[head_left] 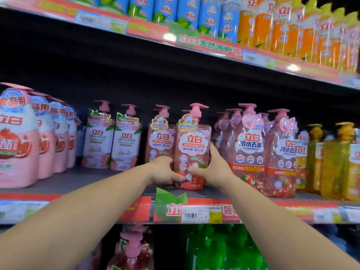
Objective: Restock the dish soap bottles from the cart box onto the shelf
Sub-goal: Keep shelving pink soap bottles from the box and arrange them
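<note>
Pink and translucent, the pump bottle (191, 147) stands upright near the front of the middle shelf (81, 182), its pump head pointing right. A refill pouch seems banded to its front, but the blur leaves that uncertain. The left hand (165, 170) grips the bottle's lower left side with fingers curled round it, thumb across the front near the base. The right hand (212, 168) clasps the lower right side, fingers reaching up along the edge and thumb on the front, close to the left thumb.

Just behind and left of the bottle stands a matching pink bottle (160, 133), touching or nearly touching it. Further left of the bottle are two white pump bottles (113, 141), then a row of big pink-and-white jugs (21, 137) at the shelf's left end. Right of the bottle, a cluster of clear pink bottles (263, 145) holds reddish liquid, and beyond them yellow bottles (335, 162) hold amber liquid.

Directly below the bottle, the shelf edge carries a red strip with a price tag (200, 213). Above the bottle, the upper shelf holds blue bottles (187, 12) and orange bottles (292, 30). Below it, green bottles (218, 248) and another pink pump bottle (134, 250) show on the lower shelf.
</note>
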The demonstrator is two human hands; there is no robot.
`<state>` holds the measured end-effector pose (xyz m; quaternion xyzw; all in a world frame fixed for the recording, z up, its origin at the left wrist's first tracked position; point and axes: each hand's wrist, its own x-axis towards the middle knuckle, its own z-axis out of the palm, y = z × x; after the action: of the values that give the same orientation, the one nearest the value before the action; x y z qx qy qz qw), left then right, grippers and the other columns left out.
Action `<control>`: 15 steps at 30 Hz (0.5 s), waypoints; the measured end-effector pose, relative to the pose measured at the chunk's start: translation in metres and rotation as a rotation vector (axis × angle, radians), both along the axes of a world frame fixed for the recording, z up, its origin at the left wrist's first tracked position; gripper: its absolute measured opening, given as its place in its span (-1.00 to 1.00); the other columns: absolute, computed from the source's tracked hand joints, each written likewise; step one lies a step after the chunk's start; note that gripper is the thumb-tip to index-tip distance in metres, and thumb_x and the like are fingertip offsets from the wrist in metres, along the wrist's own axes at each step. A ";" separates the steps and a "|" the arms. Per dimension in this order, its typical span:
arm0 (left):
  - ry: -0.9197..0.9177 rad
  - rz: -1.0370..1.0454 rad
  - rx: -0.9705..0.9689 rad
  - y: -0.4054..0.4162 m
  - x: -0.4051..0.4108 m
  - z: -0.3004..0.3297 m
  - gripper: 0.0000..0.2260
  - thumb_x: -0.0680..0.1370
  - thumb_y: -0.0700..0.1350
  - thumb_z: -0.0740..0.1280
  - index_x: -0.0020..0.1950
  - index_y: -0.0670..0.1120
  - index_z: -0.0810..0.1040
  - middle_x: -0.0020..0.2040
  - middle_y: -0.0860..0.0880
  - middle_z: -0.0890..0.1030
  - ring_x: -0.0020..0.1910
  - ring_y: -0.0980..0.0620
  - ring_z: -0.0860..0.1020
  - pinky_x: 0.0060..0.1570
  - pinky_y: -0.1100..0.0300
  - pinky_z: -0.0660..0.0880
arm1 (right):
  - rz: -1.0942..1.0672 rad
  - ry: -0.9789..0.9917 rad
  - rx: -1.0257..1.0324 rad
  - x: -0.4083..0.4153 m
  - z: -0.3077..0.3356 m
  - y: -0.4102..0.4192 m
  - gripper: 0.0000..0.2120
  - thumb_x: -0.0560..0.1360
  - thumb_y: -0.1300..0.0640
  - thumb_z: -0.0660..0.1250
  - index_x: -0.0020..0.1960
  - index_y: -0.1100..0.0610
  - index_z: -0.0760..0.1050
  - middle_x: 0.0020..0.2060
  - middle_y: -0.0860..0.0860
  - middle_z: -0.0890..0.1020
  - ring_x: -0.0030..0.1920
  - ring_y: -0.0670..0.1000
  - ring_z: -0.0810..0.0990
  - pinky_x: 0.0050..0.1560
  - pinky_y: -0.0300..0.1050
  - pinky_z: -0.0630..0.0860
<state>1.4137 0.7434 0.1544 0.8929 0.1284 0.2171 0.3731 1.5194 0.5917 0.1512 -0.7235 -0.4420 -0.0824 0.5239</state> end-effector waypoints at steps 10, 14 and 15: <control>0.620 0.066 0.592 0.024 -0.028 0.000 -0.23 0.52 0.41 0.05 0.57 -0.06 0.21 0.57 -0.05 0.22 0.52 -0.05 0.22 0.50 0.03 0.14 | -0.097 0.035 -0.040 0.004 -0.004 0.007 -0.21 0.32 0.03 0.59 0.42 -0.02 0.25 0.21 -0.04 0.56 0.14 0.03 0.57 0.11 0.06 0.58; 0.595 0.057 0.609 0.024 -0.025 -0.003 -0.29 0.57 0.34 0.02 0.56 -0.10 0.20 0.56 -0.07 0.23 0.52 -0.06 0.23 0.50 0.04 0.14 | -0.162 0.000 -0.080 0.001 -0.006 0.006 -0.25 0.35 0.02 0.57 0.41 0.07 0.26 0.25 0.00 0.54 0.14 -0.01 0.54 0.11 -0.14 0.47; 0.591 0.056 0.604 0.024 -0.026 -0.004 -0.30 0.57 0.34 0.02 0.56 -0.10 0.21 0.56 -0.07 0.23 0.51 -0.06 0.23 0.49 0.04 0.14 | -0.171 -0.008 -0.079 -0.001 -0.007 0.005 -0.25 0.36 0.03 0.56 0.42 0.08 0.26 0.26 0.00 0.54 0.14 -0.02 0.53 0.09 -0.18 0.43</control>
<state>1.3881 0.7670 0.1504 0.9821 0.1847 -0.0105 0.0359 1.5188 0.5967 0.1445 -0.7784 -0.3835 -0.1122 0.4842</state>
